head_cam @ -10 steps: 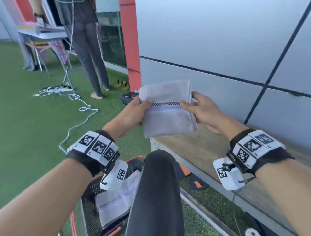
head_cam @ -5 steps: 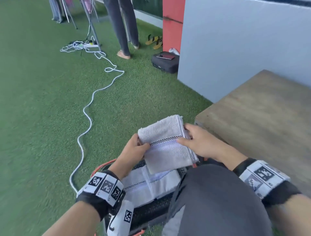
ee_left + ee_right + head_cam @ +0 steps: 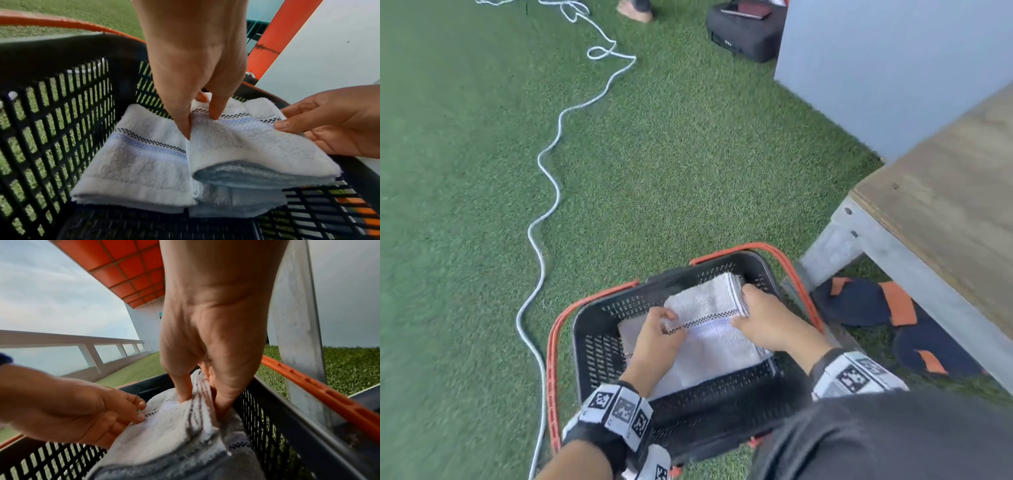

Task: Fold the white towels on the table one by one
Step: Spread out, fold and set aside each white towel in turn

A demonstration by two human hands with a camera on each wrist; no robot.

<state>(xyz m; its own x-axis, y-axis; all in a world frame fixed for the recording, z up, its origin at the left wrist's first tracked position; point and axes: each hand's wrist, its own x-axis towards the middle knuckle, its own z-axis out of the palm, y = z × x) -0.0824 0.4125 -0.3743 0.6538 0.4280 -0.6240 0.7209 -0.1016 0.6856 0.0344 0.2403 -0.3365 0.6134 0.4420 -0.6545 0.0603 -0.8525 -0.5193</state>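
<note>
A folded white towel [image 3: 705, 305] with a dark checkered band lies low inside a black mesh basket [image 3: 599, 353] with orange handles, on the grass. My left hand [image 3: 662, 323] pinches its left edge. My right hand [image 3: 743, 308] grips its right edge, thumb on top. In the left wrist view the left hand [image 3: 200, 121] holds this towel [image 3: 246, 146] partly over another folded towel [image 3: 133, 162] on the basket floor [image 3: 308, 211]. The right wrist view shows the right hand [image 3: 202, 399] clamped on the towel's layered edge [image 3: 164, 434], close to the basket wall [image 3: 267, 426].
A wooden table [image 3: 945, 205] on a grey metal frame stands to the right, with dark sandals [image 3: 893, 308] under it. A white cable [image 3: 544, 205] snakes over the green turf. A black bag [image 3: 746, 37] and a person's foot [image 3: 635, 10] are at the far edge.
Both hands have carried the folded towel down from beside the table into the basket. The head view has tilted down toward the basket.
</note>
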